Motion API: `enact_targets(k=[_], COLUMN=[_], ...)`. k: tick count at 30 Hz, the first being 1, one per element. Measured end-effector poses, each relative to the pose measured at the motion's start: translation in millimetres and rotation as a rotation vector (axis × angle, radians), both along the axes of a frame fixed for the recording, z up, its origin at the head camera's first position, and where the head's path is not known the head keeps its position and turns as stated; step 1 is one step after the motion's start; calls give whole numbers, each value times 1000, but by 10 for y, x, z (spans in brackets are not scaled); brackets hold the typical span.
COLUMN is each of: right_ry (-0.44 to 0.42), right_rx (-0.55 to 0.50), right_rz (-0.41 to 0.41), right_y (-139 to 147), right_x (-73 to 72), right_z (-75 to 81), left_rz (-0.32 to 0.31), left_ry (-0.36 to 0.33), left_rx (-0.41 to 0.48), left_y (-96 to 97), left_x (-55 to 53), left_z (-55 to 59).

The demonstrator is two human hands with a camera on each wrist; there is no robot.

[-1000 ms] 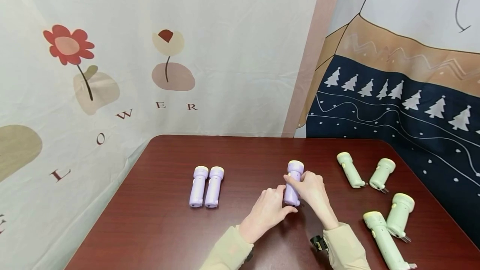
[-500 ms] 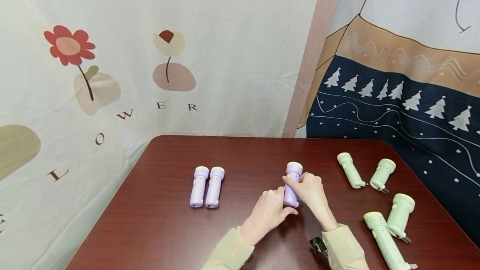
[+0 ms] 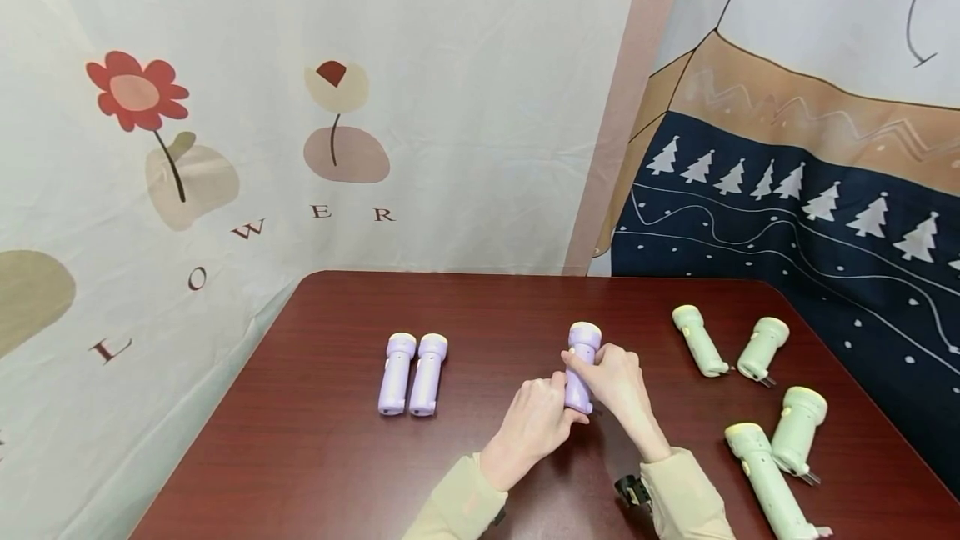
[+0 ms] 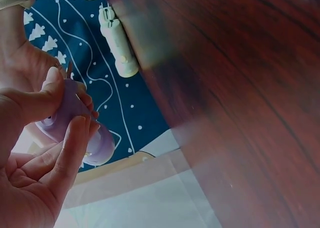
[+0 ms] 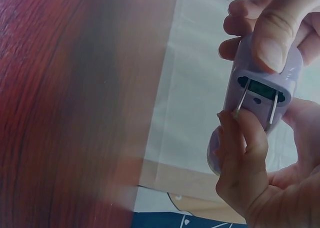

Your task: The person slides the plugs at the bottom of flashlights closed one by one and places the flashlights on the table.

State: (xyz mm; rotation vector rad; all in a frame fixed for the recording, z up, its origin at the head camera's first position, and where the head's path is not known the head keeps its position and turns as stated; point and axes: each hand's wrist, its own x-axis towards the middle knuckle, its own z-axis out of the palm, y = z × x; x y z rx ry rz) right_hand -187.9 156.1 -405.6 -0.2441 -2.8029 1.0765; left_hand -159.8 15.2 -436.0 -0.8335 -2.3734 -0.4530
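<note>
A purple flashlight (image 3: 583, 338) is held between both hands, its lamp end pointing away from me. My left hand (image 3: 534, 417) grips the tail end, thumb and fingers on either side. Around the body from the right, my right hand (image 3: 622, 380) lays its thumb on top, fingers curled underneath. Two metal plug prongs (image 5: 273, 107) stick out of the slot in the tail in the right wrist view, and right-hand fingers touch or nearly touch one of them. In the left wrist view, the left thumb (image 4: 49, 95) lies close to a prong (image 4: 69, 70).
Two purple flashlights (image 3: 428, 375) lie side by side on the left of the brown table (image 3: 315, 473). Several pale green flashlights (image 3: 771, 482) lie on the right, some with prongs showing. Printed cloth (image 3: 480, 107) hangs behind the table's far edge.
The held flashlight and both hands have shifted slightly left. The left thumb now sits closer against its tail end. Both hands keep their grip throughout.
</note>
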Motion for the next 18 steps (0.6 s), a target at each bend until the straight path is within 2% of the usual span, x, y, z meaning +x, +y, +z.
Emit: enact_targets(k=[4,12,18], right_ry=[6,1,2], right_rx=[5,3,17], right_rz=[-4,-7,-5], right_y=[-19,-42,-47], right_x=[-7,-23,-21], right_z=[8,22,22], left_rz=[9,12,8], left_ry=[9,-31,-37], left_rx=[-4,-13,-19], left_y=[-7,-19,-26], left_x=[0,-3,0], left_z=[5,33,30])
